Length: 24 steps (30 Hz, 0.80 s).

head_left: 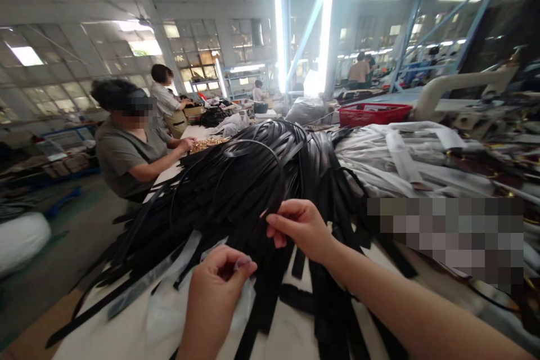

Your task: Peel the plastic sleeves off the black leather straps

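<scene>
The left hand (215,289) is pinching clear plastic (244,302) beside bare tabletop (291,331), while the right hand (298,226) is pinching a black strap (280,173) by the heap's (236,197) near edge.

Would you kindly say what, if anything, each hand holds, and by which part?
Left hand: clear plastic, apparently pinched at an edge. Right hand: seemingly a black strap; which part is unclear.
</scene>
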Available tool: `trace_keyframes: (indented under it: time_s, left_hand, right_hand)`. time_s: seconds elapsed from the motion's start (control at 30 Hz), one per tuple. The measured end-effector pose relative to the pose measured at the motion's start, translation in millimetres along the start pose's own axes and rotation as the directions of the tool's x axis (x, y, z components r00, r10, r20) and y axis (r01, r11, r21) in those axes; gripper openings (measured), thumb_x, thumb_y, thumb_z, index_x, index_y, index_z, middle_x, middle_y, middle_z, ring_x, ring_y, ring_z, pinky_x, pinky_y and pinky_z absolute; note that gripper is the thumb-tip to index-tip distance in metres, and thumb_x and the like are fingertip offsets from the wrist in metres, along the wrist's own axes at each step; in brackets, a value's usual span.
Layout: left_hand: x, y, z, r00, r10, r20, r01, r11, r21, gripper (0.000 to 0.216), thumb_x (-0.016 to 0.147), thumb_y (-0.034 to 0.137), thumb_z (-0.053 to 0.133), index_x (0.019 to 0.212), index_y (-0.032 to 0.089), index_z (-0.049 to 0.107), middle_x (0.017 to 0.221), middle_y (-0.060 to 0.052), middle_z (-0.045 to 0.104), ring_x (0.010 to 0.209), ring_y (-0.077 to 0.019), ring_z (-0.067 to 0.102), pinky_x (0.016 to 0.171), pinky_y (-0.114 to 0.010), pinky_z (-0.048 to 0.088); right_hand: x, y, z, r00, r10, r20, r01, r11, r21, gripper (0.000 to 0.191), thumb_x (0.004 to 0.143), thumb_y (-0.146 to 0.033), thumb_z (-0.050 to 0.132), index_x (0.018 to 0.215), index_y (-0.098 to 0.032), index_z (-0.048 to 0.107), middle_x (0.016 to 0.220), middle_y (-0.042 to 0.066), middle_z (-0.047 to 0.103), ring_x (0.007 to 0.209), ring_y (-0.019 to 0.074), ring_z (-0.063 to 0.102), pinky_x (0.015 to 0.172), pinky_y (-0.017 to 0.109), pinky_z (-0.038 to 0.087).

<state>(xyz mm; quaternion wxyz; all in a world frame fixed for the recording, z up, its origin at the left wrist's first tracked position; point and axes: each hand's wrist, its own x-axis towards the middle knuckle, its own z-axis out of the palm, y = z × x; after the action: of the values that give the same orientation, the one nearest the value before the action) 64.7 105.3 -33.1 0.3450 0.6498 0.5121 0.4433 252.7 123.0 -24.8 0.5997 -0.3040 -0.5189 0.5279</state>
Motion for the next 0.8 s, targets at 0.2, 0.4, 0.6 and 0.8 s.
trace_keyframes:
  time_s: [0.2,0.4,0.6,0.8]
  left_hand:
    - [-3,2,3,0.999,-0.037,0.023,0.036,0.999,0.011,0.021,0.062,0.034,0.075,0.055,0.019,0.063,0.059,0.000,0.057,0.056,-0.0152,0.051,0.053,-0.023,0.038]
    - [-2,-2,1,0.998,-0.034,0.043,0.034,0.999,0.001,0.020,0.063,0.035,0.076,0.058,0.019,0.066,0.057,0.001,0.056,0.055,-0.0145,0.048,0.052,-0.022,0.036]
    - [-1,-3,-1,0.998,0.034,0.049,-0.033,0.999,-0.026,0.016,0.069,0.036,0.073,0.065,0.021,0.071,0.068,-0.002,0.066,0.065,-0.0186,0.057,0.061,-0.024,0.043]
    - [-2,0,-5,0.998,-0.025,0.062,0.026,1.000,-0.018,0.026,0.069,0.046,0.069,0.070,0.020,0.077,0.071,-0.006,0.072,0.072,-0.0248,0.063,0.067,-0.029,0.047]
  right_hand:
    - [-10,3,11,0.991,0.066,0.119,-0.066,0.998,-0.009,0.034,0.074,-0.044,0.073,0.070,-0.011,0.066,0.060,0.003,0.065,0.043,0.0082,0.058,0.039,0.016,0.044]
    - [-11,10,15,0.987,0.086,0.134,-0.076,0.994,-0.076,0.037,0.072,-0.048,0.073,0.067,-0.012,0.066,0.057,0.001,0.062,0.043,0.0077,0.055,0.039,0.015,0.041]
    - [-10,12,11,0.989,0.068,0.133,-0.045,0.985,-0.168,0.038,0.073,-0.049,0.072,0.068,-0.012,0.065,0.056,0.000,0.060,0.041,0.0073,0.050,0.038,0.018,0.036]
    - [-8,16,11,0.971,0.086,0.224,-0.032,0.972,-0.234,0.042,0.068,-0.044,0.078,0.052,-0.013,0.055,0.050,-0.007,0.034,0.047,0.0041,0.027,0.041,0.020,0.017]
